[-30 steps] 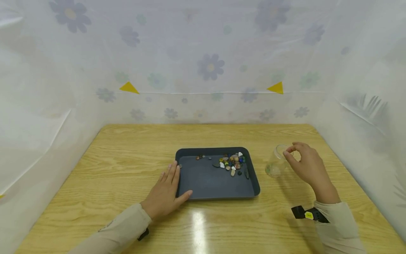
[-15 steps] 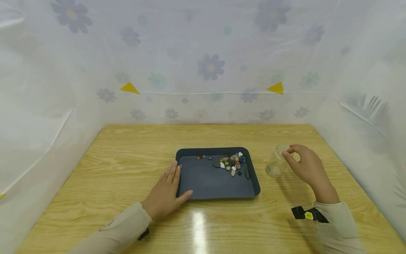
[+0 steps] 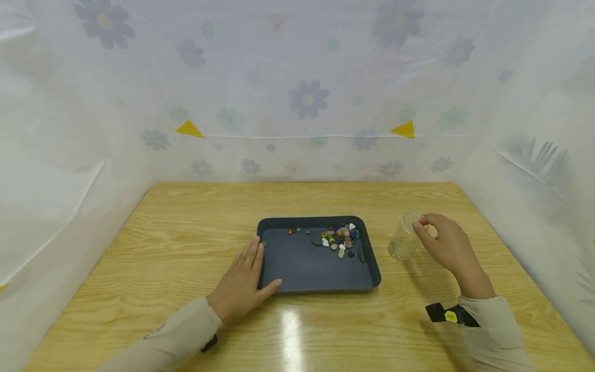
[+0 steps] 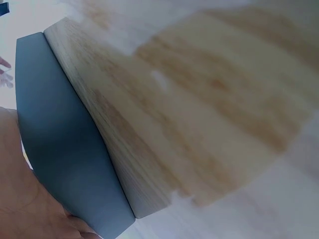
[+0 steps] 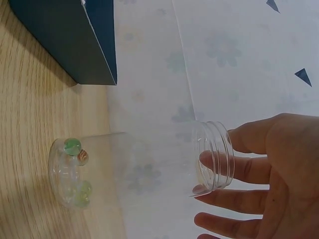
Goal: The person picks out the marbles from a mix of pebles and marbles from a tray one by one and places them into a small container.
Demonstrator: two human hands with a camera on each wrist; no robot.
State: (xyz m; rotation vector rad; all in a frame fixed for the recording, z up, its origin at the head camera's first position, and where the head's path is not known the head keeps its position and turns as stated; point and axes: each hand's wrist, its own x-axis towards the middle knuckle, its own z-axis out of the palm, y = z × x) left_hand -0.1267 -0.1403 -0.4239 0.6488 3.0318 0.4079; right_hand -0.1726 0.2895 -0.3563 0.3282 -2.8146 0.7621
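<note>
My left hand lies along the left side of a dark grey tray, fingers straight against its wall and thumb over the near rim. Glass marbles and pebbles are heaped at the tray's right, with several small ones near its far wall. To the right stands a clear glass jar, upright and lidless. At its mouth my right hand grips the rim between thumb and fingers. Several marbles, green and brown, lie on the jar's bottom in the right wrist view. Glass partly blurs the fingertips.
The wooden table carries the tray and jar. A pale flowered sheet encloses the back and both sides, with yellow triangles stuck to it. Black straps sit at the wrists.
The right hand's fingers have sunk slightly and moved a little left at the jar's mouth. Left hand and tray stay put.
</note>
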